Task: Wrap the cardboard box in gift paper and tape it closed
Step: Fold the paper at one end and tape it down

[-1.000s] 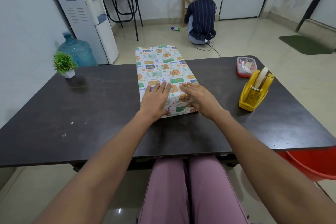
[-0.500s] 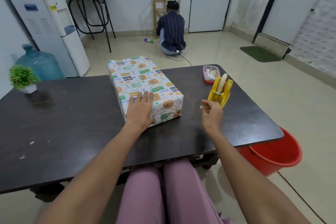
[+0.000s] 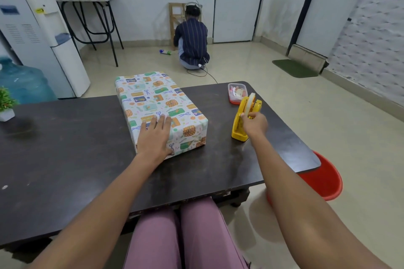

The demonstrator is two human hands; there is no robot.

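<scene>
pressing flat with straight fingers, the left hand [image 3: 155,135] is laid on the wrapped box [image 3: 160,109], while the tape dispenser [image 3: 244,116] at right is pinched by the right hand [image 3: 254,124].

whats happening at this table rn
A person seated at the dark table is gift-wrapping. The box is already covered in patterned paper, and the left hand presses flat on its near end. The right hand is at the yellow tape dispenser, fingers curled at the tape roll. No tape piece is visible yet.
</scene>
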